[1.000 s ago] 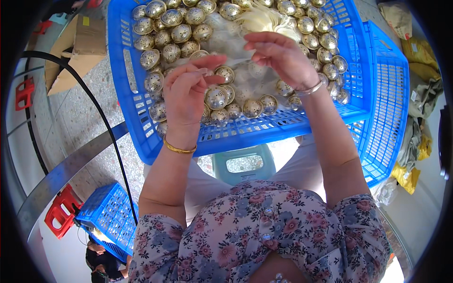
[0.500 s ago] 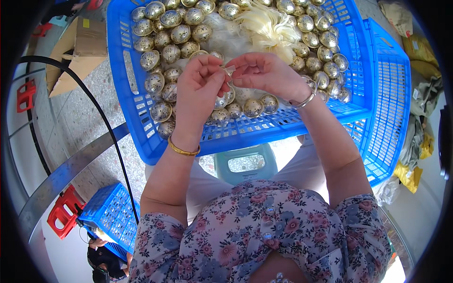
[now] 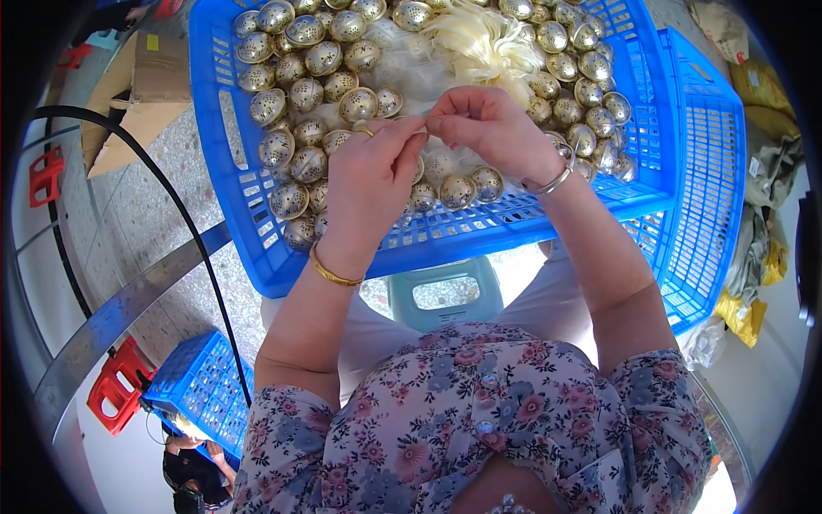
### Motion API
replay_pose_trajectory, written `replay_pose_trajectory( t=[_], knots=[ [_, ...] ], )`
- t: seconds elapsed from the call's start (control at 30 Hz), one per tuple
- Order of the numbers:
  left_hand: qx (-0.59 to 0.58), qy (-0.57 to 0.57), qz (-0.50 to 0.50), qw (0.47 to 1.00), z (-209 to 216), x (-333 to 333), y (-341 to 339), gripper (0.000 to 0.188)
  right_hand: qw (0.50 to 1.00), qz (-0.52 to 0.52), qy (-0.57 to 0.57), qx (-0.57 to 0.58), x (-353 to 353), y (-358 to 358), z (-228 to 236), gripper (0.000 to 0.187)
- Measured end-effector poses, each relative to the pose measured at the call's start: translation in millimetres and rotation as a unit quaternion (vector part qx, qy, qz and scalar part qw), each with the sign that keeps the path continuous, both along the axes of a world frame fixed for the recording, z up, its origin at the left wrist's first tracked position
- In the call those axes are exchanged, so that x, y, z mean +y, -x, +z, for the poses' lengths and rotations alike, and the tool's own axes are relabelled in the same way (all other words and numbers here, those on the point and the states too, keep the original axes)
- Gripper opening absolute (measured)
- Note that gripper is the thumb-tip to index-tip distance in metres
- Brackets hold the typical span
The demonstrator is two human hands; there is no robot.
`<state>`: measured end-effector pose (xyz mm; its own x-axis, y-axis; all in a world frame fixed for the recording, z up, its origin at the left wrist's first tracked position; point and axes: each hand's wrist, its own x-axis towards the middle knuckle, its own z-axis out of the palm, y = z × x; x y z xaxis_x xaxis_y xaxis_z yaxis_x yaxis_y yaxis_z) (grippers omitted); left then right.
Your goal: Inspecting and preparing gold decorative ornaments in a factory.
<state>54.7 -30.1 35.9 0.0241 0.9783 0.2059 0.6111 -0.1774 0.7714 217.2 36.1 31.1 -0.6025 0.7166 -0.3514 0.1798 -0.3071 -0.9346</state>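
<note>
My left hand (image 3: 370,176) and my right hand (image 3: 501,133) meet fingertip to fingertip over a blue plastic basket (image 3: 479,247). Both are closed in a pinch; whatever lies between the fingertips is too small and covered to make out. Many gold perforated metal balls (image 3: 458,192) fill the basket around and beneath the hands. Beyond my right hand lies a bundle of cream, sheer strips (image 3: 492,51). Whitish see-through material (image 3: 407,64) spreads beside it, among the balls.
Another blue basket (image 3: 717,163) stands against the right side. A teal stool (image 3: 445,320) shows between my legs. At left are a cardboard box (image 3: 163,81), a black hose (image 3: 171,190) and a metal bar (image 3: 141,295). A person in dark clothes (image 3: 184,469) works by a blue crate (image 3: 201,385).
A small pale, translucent piece showed between my fingertips before; now it is hidden. My left hand has turned over, its back facing up, and its fingers reach toward my right fingertips.
</note>
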Motion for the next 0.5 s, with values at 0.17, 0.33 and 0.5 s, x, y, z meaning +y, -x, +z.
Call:
replay_pose_trajectory(
  t=[0.17, 0.33, 0.5],
  knots=[
    [0.002, -0.049, 0.012, 0.999, -0.8, -1.2, -1.9, 0.009, 0.998, -0.019, 0.047, 0.034, 3.3, -2.7, 2.8, 0.015],
    [-0.115, 0.029, 0.054, 0.992, -6.3, -0.4, 0.6, 0.007, 0.994, -0.039, 0.060, 0.083, 2.1, -0.7, 2.7, 0.023],
    [-0.325, 0.189, 0.099, 0.922, -6.5, 2.8, 4.8, 0.010, 0.998, -0.022, 0.029, 0.055, -0.1, 0.4, 1.5, 0.030]
  ],
)
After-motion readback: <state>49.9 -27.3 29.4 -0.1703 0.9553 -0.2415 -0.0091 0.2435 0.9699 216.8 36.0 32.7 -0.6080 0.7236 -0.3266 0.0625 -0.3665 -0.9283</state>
